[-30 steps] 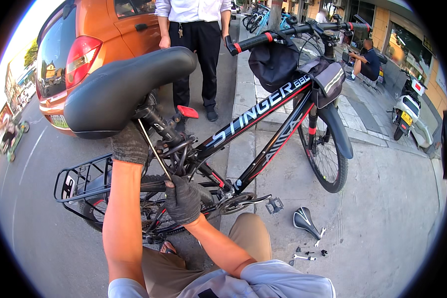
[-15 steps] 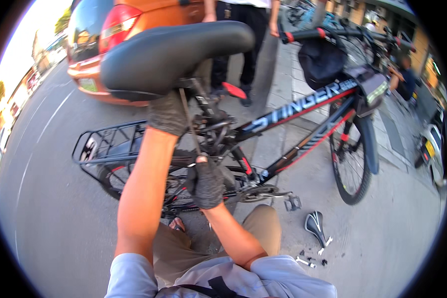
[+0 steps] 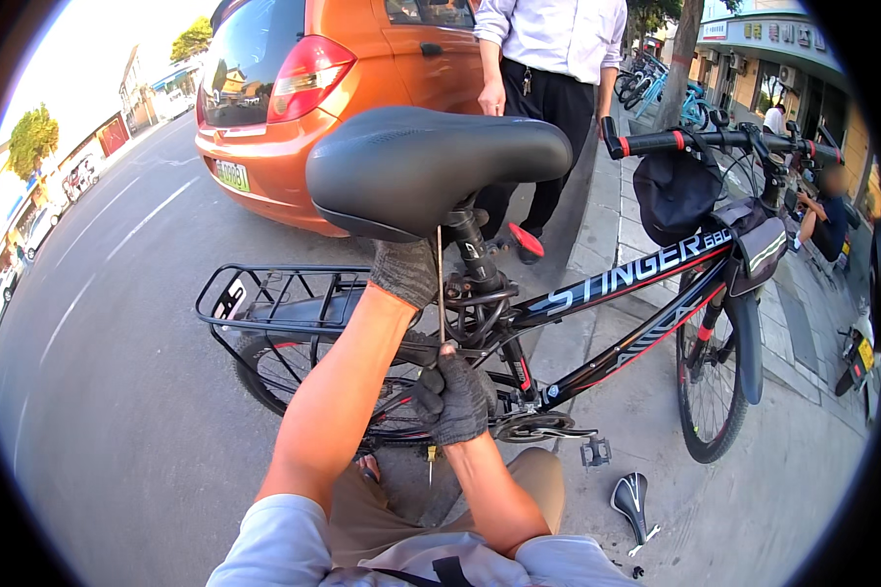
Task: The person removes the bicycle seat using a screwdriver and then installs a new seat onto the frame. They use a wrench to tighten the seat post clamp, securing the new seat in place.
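Observation:
A black bicycle saddle (image 3: 431, 166) sits on its seatpost (image 3: 472, 249). My left hand (image 3: 406, 269), in a dark grey glove, reaches up under the saddle's rear; its fingers are hidden there. From beneath the saddle a thin metal rod (image 3: 441, 293) runs down to my right hand (image 3: 455, 396). That hand, gloved too, is closed around the rod's lower end with the bare thumb tip pressed along it. Both hands are beside the seatpost, over the black and red frame (image 3: 617, 284).
The bicycle has a black rear rack (image 3: 264, 305). A loose small saddle (image 3: 630, 497) with a spanner (image 3: 646, 538) lies on the ground at right. An orange car (image 3: 294, 98) is behind, and a person (image 3: 548, 78) stands beyond the saddle.
The view has shifted, so the bicycle, car and person sit lower and further right in the picture. Both hands keep their places at the saddle and rod.

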`<state>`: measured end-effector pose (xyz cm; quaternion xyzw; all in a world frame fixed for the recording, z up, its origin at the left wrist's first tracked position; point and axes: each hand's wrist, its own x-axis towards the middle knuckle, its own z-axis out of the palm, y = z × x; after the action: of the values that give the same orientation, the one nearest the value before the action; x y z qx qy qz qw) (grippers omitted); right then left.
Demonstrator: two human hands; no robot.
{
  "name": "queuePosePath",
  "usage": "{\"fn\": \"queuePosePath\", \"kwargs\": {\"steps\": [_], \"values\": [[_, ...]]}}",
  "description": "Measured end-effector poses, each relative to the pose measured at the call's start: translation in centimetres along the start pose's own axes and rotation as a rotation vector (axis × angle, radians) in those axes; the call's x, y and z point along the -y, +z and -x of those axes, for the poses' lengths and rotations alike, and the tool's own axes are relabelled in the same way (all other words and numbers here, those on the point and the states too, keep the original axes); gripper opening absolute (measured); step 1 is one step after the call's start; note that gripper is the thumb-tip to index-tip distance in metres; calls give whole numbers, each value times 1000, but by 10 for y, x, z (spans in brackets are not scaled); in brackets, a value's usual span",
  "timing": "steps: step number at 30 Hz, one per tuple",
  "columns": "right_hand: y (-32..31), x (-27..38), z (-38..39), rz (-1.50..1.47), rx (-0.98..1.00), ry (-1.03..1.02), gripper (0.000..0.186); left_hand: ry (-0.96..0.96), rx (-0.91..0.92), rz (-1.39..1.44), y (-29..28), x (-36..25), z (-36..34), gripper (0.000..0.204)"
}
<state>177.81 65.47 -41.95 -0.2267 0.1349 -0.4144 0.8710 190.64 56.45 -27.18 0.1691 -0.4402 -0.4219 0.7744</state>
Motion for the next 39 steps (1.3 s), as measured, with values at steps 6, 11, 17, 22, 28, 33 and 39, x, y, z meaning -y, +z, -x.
{"fn": "queuePosePath", "kwargs": {"steps": [6,11,17,22,28,33,39], "values": [[7,2,2,389,-164,-261,33,-123,-5,31,-11,3,-6,47],[2,10,-3,85,-63,202,36,-102,-41,65,-10,3,-5,52],[6,7,-5,37,-40,189,38,-70,-30,-17,-1,-4,-2,58],[6,31,1,-153,69,318,41,93,-47,-306,0,-3,-4,56],[-1,49,3,-114,131,389,41,-139,23,272,0,-7,1,43],[-11,33,-5,-114,156,254,35,-154,-36,205,-24,-3,-7,47],[-32,12,5,51,137,126,40,-170,45,85,-27,-3,-5,47]]}}
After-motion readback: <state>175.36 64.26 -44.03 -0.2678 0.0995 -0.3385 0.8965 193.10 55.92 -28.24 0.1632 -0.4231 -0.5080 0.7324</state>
